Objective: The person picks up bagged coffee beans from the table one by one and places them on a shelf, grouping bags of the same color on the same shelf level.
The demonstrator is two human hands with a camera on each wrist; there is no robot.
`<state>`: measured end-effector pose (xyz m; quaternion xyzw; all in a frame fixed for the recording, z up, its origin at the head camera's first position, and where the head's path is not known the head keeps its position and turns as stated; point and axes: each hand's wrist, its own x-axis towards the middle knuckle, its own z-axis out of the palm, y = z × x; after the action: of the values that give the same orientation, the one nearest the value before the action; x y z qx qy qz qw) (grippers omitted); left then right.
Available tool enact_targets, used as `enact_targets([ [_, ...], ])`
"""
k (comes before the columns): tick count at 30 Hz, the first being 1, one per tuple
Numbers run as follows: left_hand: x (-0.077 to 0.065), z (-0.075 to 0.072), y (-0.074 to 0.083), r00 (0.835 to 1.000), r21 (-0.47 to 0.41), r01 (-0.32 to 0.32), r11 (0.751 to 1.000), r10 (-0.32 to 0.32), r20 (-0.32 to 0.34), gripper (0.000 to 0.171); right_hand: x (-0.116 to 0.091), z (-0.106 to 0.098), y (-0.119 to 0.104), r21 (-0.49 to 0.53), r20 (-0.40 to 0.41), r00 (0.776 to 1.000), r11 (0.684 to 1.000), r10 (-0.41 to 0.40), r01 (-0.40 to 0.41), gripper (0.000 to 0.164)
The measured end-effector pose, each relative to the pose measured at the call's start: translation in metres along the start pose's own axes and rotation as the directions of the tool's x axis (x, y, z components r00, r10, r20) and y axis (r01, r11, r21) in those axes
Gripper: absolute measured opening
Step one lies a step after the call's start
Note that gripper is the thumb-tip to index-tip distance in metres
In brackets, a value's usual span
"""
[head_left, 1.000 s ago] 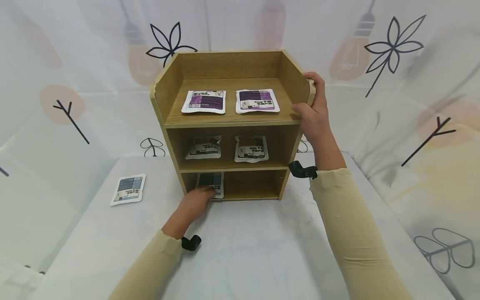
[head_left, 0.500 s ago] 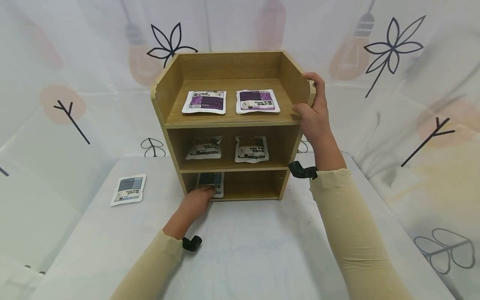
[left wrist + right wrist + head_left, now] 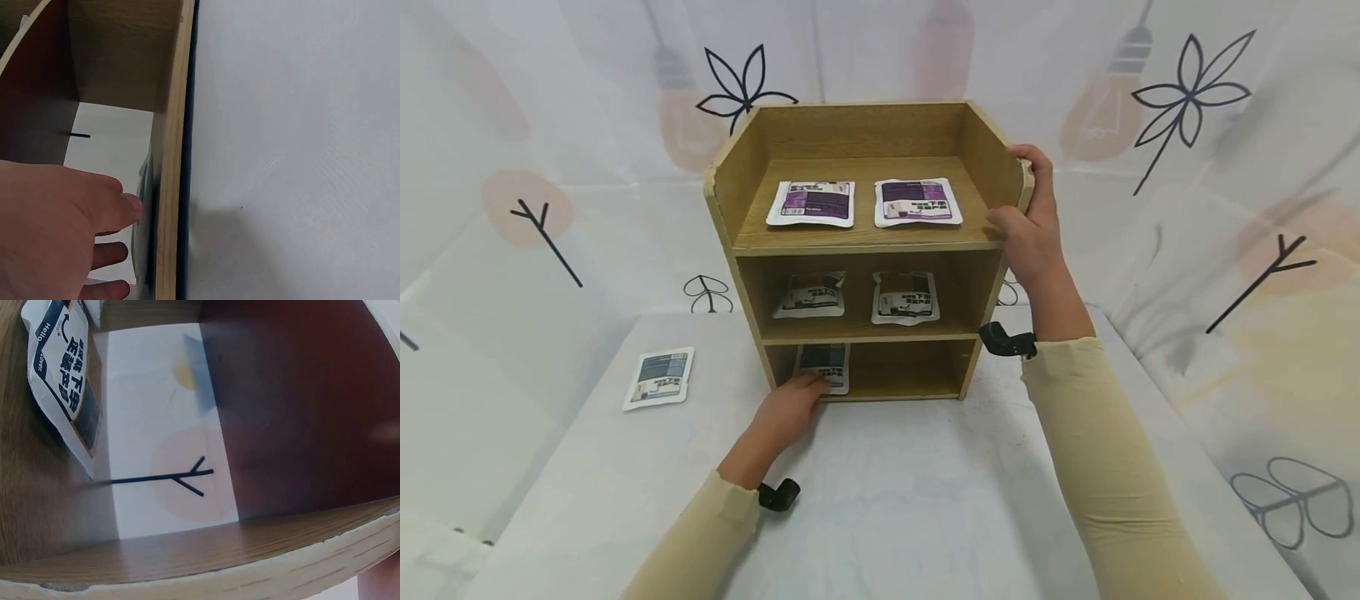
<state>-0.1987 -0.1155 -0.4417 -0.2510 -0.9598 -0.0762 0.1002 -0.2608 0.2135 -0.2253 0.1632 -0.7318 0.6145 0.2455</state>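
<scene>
A three-level wooden shelf stands at the back of the white-covered table. My left hand reaches into its bottom level. Its fingertips touch a white pouch with a dark blue-green label, lying at the left side of that level. In the left wrist view the left hand has its fingers extended over the pouch, beside the wooden front edge. My right hand grips the upper right side panel of the shelf, thumb on the inside and fingers around the outside.
Two purple-labelled pouches lie on the top level. Two brown-labelled pouches lie on the middle level. Another blue-green-labelled pouch lies on the table, left of the shelf. A printed cloth wall stands behind.
</scene>
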Motion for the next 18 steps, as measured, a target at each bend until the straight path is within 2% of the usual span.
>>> enact_targets([
  [7, -0.008, -0.005, 0.000, 1.000, -0.034, 0.010, 0.999, -0.010, 0.002, 0.027, -0.001, 0.001, -0.001, 0.006, 0.000, 1.000, 1.000, 0.000, 0.000, 0.068],
  [18, -0.019, -0.023, 0.002, 0.992, -0.070, 0.073, 0.995, -0.065, 0.105, 0.034, 0.000, 0.000, -0.001, -0.013, -0.001, 1.000, 1.000, 0.012, -0.012, 0.068],
])
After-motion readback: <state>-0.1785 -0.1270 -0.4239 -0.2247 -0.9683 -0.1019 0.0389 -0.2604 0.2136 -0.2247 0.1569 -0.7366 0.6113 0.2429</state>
